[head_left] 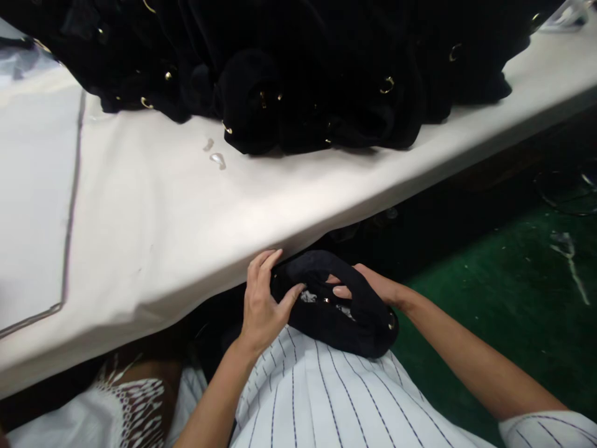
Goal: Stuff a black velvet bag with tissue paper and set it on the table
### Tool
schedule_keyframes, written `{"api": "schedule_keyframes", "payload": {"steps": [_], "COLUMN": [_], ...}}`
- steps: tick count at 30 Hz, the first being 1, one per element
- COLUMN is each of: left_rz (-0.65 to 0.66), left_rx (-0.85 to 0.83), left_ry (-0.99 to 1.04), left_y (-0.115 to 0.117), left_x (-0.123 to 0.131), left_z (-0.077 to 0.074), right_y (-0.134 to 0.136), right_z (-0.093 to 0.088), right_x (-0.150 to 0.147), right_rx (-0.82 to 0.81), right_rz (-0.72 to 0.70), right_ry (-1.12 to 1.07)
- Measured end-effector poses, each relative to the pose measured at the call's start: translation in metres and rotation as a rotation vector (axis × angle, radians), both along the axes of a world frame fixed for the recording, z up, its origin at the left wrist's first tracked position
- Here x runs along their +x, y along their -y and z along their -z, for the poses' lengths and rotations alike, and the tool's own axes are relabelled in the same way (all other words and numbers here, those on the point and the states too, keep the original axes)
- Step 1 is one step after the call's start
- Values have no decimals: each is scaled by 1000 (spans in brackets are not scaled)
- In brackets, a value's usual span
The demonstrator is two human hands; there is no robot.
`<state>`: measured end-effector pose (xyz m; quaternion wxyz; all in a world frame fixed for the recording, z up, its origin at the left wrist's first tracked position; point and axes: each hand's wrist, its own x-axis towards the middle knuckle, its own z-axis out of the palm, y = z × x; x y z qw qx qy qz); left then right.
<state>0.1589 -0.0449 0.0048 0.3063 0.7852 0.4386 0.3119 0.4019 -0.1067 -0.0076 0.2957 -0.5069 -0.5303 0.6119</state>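
Note:
A black fabric piece [321,336] with an open middle and small gold fittings rests against my lap, below the table edge; whether it is a bag or a cap I cannot tell. Patterned grey-white material shows inside its opening. On its far right side my right hand [373,284] grips the rim, with fingertips showing through the opening and the rest partly covered by cloth. My left hand [267,305] is at the left rim, fingers stretched and apart, the thumb reaching toward the opening.
A large heap of black pieces [317,81] with gold rings covers the far side of the white table [153,205]. Two small clear scraps [217,161] lie before it. A grey-edged board [35,205] is at left. Someone's white fringed clothing [140,404] shows lower left, beside me. The floor [504,274] is green.

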Motion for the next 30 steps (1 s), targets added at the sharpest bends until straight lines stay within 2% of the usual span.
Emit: {"api": "schedule_keyframes", "payload": {"steps": [2, 4, 9, 11, 14, 16, 19, 23, 27, 30], "left_rz": [147, 234, 145, 80, 65, 96, 62, 16, -23, -19], "left_rx": [-225, -436, -714, -776, -801, -810, -770, -651, -517, -464], "left_ry": [-7, 13, 200, 267, 274, 249, 224, 252, 244, 220], "left_y": [-15, -25, -24, -19, -15, -17, -20, -19, -15, -13], "left_x": [-1, -1, -18, -30, -47, -53, -54, -41, -29, -31], "left_z": [8, 16, 35, 40, 45, 47, 49, 48, 37, 24], "right_y": [-5, -8, 9, 26, 49, 58, 61, 61, 63, 66], "right_z": [1, 6, 14, 10, 3, 2, 10, 27, 36, 31], "right_x": [-4, -5, 8, 13, 11, 7, 3, 4, -3, -7], "right_rx": [5, 11, 62, 90, 99, 103, 99, 76, 99, 128], "right_rz": [-63, -58, 141, 123, 19, 56, 236, 468, 688, 773], "right_ry": [-13, 5, 63, 95, 258, 362, 279, 121, 69, 2]}}
